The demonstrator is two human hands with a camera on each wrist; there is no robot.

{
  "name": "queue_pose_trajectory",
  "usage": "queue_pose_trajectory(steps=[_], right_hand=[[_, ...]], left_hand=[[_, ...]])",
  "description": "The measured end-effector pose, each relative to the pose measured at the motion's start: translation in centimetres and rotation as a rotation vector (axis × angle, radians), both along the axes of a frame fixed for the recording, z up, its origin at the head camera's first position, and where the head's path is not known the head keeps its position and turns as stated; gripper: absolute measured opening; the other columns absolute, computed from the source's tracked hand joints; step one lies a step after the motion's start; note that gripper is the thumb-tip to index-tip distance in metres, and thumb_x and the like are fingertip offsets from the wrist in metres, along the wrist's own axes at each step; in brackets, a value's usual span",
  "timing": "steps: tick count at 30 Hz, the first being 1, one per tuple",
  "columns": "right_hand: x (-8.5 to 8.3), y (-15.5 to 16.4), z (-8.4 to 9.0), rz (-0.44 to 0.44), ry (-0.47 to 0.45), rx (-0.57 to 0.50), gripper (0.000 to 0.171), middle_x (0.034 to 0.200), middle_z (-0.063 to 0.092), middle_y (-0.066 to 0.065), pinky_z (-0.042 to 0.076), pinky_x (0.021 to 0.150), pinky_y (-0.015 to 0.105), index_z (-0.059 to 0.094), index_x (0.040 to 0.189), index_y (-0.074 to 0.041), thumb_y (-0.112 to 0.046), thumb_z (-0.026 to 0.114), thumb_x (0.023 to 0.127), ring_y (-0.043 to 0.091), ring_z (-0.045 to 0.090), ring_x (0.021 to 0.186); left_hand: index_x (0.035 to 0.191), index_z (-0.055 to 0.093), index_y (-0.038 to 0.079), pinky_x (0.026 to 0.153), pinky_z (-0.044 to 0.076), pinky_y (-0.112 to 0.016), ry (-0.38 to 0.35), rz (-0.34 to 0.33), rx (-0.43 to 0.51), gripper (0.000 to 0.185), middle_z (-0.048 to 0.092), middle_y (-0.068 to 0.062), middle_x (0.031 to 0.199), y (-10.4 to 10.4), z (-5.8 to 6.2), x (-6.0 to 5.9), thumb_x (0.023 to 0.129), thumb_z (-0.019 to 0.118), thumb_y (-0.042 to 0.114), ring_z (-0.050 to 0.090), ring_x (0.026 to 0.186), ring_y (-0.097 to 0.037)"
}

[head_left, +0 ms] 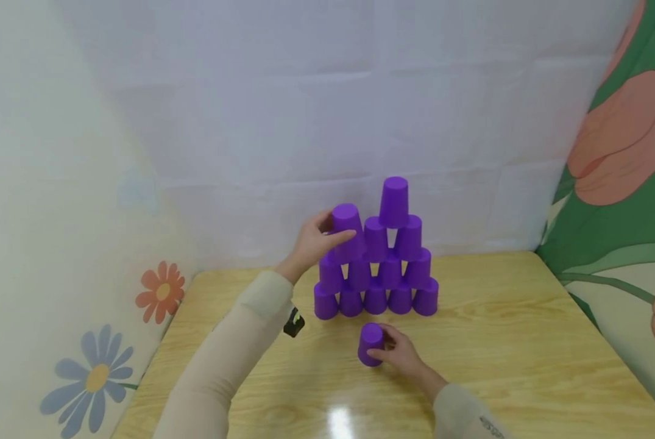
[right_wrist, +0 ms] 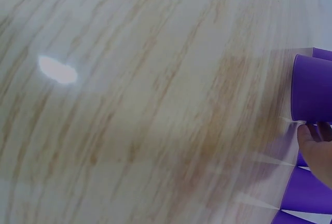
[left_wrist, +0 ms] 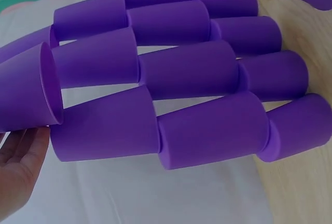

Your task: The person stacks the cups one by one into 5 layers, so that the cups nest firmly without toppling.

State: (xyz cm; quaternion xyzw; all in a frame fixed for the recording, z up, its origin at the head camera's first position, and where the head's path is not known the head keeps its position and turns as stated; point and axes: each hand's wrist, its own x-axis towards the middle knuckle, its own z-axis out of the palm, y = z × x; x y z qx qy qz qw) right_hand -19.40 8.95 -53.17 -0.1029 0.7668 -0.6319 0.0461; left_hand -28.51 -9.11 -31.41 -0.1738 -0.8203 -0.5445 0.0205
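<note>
A pyramid of upside-down purple cups (head_left: pixel 375 300) stands on the table, with a top-tier cup (head_left: pixel 395 204) on its right side. My left hand (head_left: pixel 312 247) grips another purple cup (head_left: pixel 346 221) by its side, at the pyramid's upper left. In the left wrist view, that cup's rim is right at the end of a third-tier cup (left_wrist: pixel 106 125); whether they touch I cannot tell. In front of the pyramid, my right hand (head_left: pixel 403 353) pinches an inverted purple cup (head_left: pixel 371 344) between thumb and fingers. Whether its rim meets the table is unclear.
The wood-grain table (head_left: pixel 502 360) extends to both sides and toward me. Close behind the pyramid hangs a white cloth (head_left: pixel 283 140). A small black object (head_left: pixel 293 323) shows beside the left sleeve. Flower-patterned panels (head_left: pixel 623 140) bound the sides.
</note>
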Motion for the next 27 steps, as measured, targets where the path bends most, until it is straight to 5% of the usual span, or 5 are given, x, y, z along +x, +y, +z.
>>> queue_pose_trajectory(steps=[6, 27], right_hand=[[0.3, -0.2, 0.0, -0.036, -0.009, -0.002, 0.057, 0.118, 0.058, 0.027, 0.046, 0.096, 0.050, 0.050, 0.124, 0.008, -0.006, 0.075, 0.075, 0.039, 0.055, 0.109], [0.5, -0.1, -0.1, -0.026, -0.004, 0.017, 0.057, 0.117, 0.059, 0.026, 0.047, 0.095, 0.050, 0.051, 0.125, 0.007, -0.007, 0.074, 0.075, 0.038, 0.057, 0.107]], left_hand=[[0.134, 0.047, 0.008, 0.100, 0.047, -0.037, -0.075, -0.009, 0.039, 0.058, 0.059, -0.014, 0.124, 0.6, 1.0, -0.9, 0.083, 0.069, 0.024, 0.055, 0.115, -0.027], [0.136, 0.045, 0.006, 0.101, 0.046, -0.036, -0.018, 0.067, 0.023, 0.061, 0.057, -0.015, 0.128, 1.7, 3.1, -3.1, 0.083, 0.069, 0.026, 0.054, 0.117, -0.026]])
